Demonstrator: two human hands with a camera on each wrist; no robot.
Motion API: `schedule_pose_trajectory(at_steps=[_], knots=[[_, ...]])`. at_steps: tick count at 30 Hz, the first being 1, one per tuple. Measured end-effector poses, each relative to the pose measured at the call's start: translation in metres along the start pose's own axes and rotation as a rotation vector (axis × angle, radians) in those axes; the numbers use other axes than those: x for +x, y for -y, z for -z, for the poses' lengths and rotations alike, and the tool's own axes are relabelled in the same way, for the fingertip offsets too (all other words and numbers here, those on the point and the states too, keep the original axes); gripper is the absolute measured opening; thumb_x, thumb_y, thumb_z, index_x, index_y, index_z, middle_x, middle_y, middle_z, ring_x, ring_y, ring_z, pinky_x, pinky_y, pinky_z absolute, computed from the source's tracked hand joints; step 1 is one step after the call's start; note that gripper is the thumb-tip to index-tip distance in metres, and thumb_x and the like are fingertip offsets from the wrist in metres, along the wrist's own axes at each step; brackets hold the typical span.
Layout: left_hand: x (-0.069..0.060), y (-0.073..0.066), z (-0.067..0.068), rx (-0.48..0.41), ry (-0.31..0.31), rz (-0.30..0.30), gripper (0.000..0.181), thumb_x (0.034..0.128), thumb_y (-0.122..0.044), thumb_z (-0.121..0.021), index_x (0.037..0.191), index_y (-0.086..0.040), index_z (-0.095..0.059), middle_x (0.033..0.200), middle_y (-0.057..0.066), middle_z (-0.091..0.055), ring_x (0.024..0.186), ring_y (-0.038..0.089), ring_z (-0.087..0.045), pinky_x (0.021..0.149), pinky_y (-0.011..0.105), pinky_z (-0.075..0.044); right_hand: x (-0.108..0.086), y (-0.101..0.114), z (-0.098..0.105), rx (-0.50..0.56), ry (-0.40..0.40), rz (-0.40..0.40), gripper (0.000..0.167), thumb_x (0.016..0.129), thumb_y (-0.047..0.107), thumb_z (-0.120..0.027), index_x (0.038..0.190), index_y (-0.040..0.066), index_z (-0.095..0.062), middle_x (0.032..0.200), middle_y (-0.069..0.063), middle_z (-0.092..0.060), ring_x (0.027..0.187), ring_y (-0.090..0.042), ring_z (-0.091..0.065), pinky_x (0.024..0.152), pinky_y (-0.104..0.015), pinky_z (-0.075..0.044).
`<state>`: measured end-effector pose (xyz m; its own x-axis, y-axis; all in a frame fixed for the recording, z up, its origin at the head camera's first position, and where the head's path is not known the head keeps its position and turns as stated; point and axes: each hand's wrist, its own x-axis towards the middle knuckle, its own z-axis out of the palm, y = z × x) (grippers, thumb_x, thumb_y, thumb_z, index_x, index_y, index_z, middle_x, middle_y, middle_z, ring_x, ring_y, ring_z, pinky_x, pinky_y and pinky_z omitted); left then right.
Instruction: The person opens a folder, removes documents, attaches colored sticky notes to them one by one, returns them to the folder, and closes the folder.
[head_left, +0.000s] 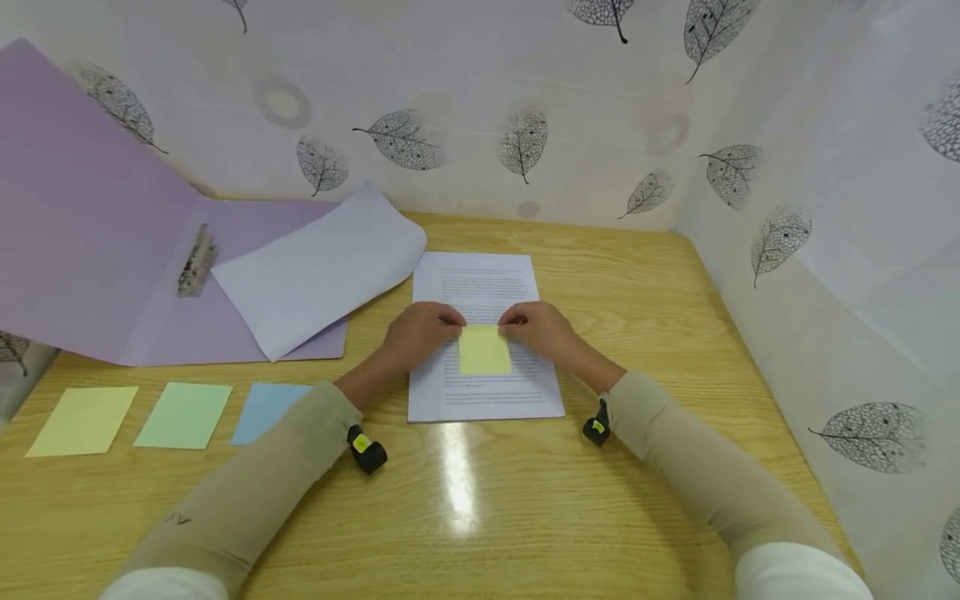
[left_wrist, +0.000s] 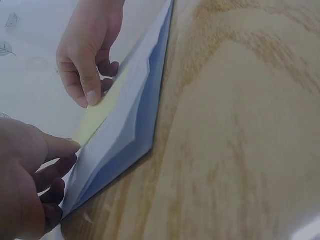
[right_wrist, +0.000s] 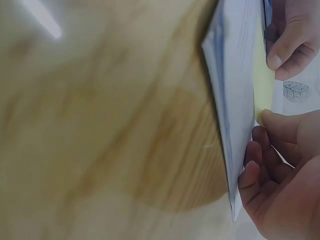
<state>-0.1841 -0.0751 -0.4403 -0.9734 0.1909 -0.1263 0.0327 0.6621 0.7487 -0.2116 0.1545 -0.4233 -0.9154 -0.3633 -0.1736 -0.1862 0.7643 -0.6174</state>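
A yellow sticky note (head_left: 484, 352) lies over the middle of a stack of printed paper (head_left: 487, 403). My left hand (head_left: 426, 335) pinches the note's upper left corner between thumb and fingers. At the upper right corner, my right hand (head_left: 542, 330) pinches it in the same way. Both wrist views show the thumbs on the note's edge, with the other fingers curled beneath or beside it. In the left wrist view the yellow note (left_wrist: 102, 116) sits above the sheets, whose corner edges (left_wrist: 135, 137) are slightly parted. Whether the note touches the page fully, I cannot tell.
An open purple folder (head_left: 90, 208) with a metal clip (head_left: 197, 262) stands at the left, a loose white sheet (head_left: 322, 267) across it. Yellow (head_left: 82, 422), green (head_left: 184, 415) and blue (head_left: 266, 410) notes lie in front of it. A leaf-patterned cloth (head_left: 465, 75) borders the wooden table (head_left: 540, 508).
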Motion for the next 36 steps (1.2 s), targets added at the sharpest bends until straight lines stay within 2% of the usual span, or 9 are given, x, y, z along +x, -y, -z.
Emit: schedule_pose_trajectory(at_steps=[8, 12, 17, 21, 29, 36], knots=[[-0.002, -0.002, -0.002, 0.102, -0.037, -0.027, 0.016, 0.0973, -0.023, -0.065, 0.107, -0.017, -0.077, 0.113, 0.002, -0.071, 0.107, 0.021, -0.063, 0.091, 0.041, -0.049, 0.001, 0.000, -0.001, -0.036, 0.001, 0.012, 0.013, 0.097, 0.023, -0.069, 0.100, 0.014, -0.076, 0.099, -0.003, -0.073, 0.089, -0.019, -0.064, 0.082, -0.035, -0.050], [0.000, -0.004, -0.001, 0.144, -0.020, -0.015, 0.018, 0.0970, -0.024, -0.066, 0.111, -0.018, -0.076, 0.111, 0.000, -0.070, 0.104, 0.020, -0.063, 0.089, 0.041, -0.049, 0.002, -0.001, -0.003, -0.090, 0.001, 0.039, 0.013, 0.097, 0.023, -0.069, 0.104, 0.013, -0.074, 0.099, -0.003, -0.071, 0.088, -0.018, -0.063, 0.080, -0.035, -0.050], [0.008, -0.002, 0.000, 0.202, 0.016, 0.003, 0.021, 0.0963, -0.029, -0.065, 0.115, -0.023, -0.073, 0.108, -0.004, -0.069, 0.098, 0.018, -0.062, 0.087, 0.042, -0.047, 0.004, 0.002, -0.004, -0.154, -0.003, 0.050, 0.017, 0.098, 0.024, -0.068, 0.109, 0.012, -0.070, 0.099, -0.004, -0.070, 0.088, -0.019, -0.063, 0.078, -0.035, -0.050], [0.014, -0.003, -0.001, 0.214, 0.027, 0.012, 0.020, 0.0967, -0.035, -0.065, 0.112, -0.025, -0.071, 0.104, -0.004, -0.067, 0.092, 0.018, -0.061, 0.082, 0.042, -0.045, 0.009, 0.004, -0.005, -0.188, 0.004, 0.029, 0.016, 0.098, 0.029, -0.067, 0.102, 0.013, -0.070, 0.097, -0.002, -0.071, 0.085, -0.017, -0.063, 0.077, -0.033, -0.050], [0.020, -0.006, -0.007, 0.255, 0.008, 0.019, 0.021, 0.0946, -0.044, -0.065, 0.104, -0.026, -0.067, 0.096, -0.005, -0.065, 0.083, 0.018, -0.060, 0.077, 0.043, -0.044, 0.019, 0.013, -0.010, -0.312, 0.041, -0.074, 0.038, 0.094, 0.055, -0.064, 0.089, 0.018, -0.065, 0.085, 0.002, -0.067, 0.068, -0.016, -0.055, 0.060, -0.032, -0.041], [0.018, 0.000, -0.006, 0.220, 0.006, 0.009, 0.019, 0.0971, -0.039, -0.063, 0.107, -0.025, -0.069, 0.098, -0.004, -0.065, 0.085, 0.019, -0.060, 0.078, 0.042, -0.043, 0.015, 0.015, -0.006, -0.330, 0.042, -0.075, 0.032, 0.097, 0.048, -0.064, 0.092, 0.017, -0.066, 0.086, 0.001, -0.067, 0.071, -0.016, -0.056, 0.061, -0.032, -0.041]])
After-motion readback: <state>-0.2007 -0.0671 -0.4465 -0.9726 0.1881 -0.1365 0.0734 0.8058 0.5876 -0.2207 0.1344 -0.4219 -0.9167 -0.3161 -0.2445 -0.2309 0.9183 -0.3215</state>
